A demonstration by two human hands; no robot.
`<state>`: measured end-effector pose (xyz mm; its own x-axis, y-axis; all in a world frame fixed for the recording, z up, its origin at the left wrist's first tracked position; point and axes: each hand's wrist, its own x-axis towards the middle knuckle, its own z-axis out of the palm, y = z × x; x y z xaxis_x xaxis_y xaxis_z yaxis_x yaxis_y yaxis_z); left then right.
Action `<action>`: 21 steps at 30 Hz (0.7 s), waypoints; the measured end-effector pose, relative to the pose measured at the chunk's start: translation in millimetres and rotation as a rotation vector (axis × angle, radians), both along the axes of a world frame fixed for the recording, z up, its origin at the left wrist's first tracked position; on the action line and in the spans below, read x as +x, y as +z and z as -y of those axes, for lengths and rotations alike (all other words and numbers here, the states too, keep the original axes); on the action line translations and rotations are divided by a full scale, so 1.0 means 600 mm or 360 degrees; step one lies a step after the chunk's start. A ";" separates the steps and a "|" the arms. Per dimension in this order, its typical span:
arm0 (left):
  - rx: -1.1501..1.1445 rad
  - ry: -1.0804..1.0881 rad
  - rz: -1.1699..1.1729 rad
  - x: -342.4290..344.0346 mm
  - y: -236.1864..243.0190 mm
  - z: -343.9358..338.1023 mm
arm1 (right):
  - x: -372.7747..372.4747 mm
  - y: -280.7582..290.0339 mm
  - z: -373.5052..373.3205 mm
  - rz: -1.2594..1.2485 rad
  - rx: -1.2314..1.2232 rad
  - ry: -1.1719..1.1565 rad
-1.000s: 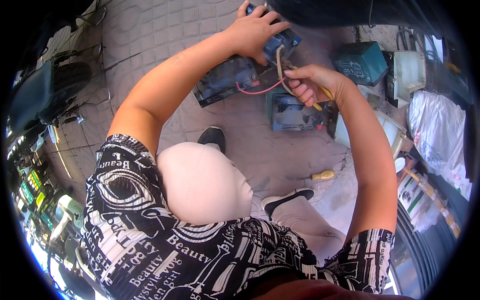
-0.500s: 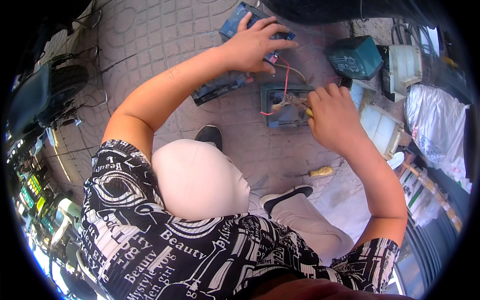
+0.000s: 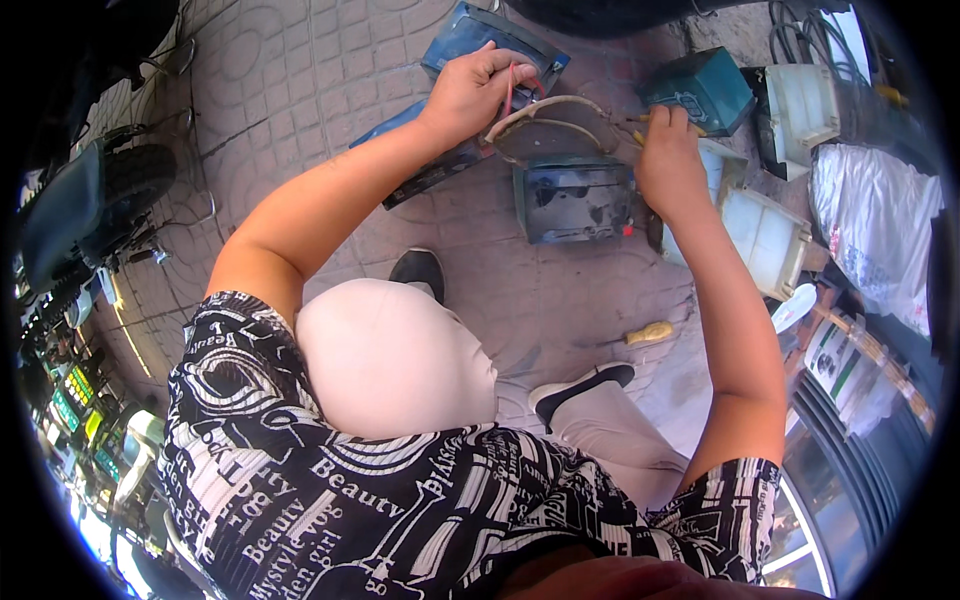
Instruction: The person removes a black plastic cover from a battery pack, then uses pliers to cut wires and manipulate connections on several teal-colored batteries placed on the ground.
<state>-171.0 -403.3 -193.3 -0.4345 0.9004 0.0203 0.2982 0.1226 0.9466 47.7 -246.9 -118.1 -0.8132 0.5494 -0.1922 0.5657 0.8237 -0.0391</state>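
My left hand [image 3: 478, 88] is closed over the near side of a blue battery [image 3: 465, 35], its fingers pinching a red wire [image 3: 510, 88]. My right hand [image 3: 670, 155] is closed around yellow-handled pliers [image 3: 640, 135], whose jaws point left. Pale, dirty wires [image 3: 555, 103] arch between my two hands; whether the jaws grip their ends is too blurred to tell. Below them a dark, scuffed battery [image 3: 575, 205] with a red spot at its right corner lies on the paving. Another blue-and-black battery [image 3: 440, 175] is partly hidden under my left forearm.
A green battery [image 3: 700, 90] stands beyond my right hand. White plastic cases [image 3: 765, 240] and a white sack [image 3: 880, 235] lie on the right. A yellow-handled screwdriver-like tool [image 3: 650, 333] rests near my shoe [image 3: 580, 390]. A parked wheel [image 3: 140, 175] is at left.
My left hand has gone from spread fingers over the blue battery to pinching the red wire. The pliers have risen away from the dark battery, and the wires now arch above it.
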 end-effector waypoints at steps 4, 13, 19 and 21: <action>0.0132 -0.0029 -0.0012 0.003 0.019 0.001 | -0.038 -0.042 0.012 -0.0098 -0.0033 -0.0033; 0.0126 -0.0160 0.0109 -0.007 0.018 0.011 | -0.057 -0.058 0.017 -0.0242 0.0038 0.0124; -0.0019 0.0054 0.0675 0.008 0.022 0.005 | -0.071 -0.079 0.019 -0.0286 0.0097 0.0251; -0.0046 0.0086 0.0694 0.009 0.029 0.005 | -0.073 -0.083 0.018 -0.0282 0.0187 0.0309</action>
<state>-165.7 -406.0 -176.0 -0.4433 0.8737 -0.2005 -0.1359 0.1556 0.9784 3.7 -257.6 -167.8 -0.9206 0.3900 0.0179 0.3896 0.9207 -0.0208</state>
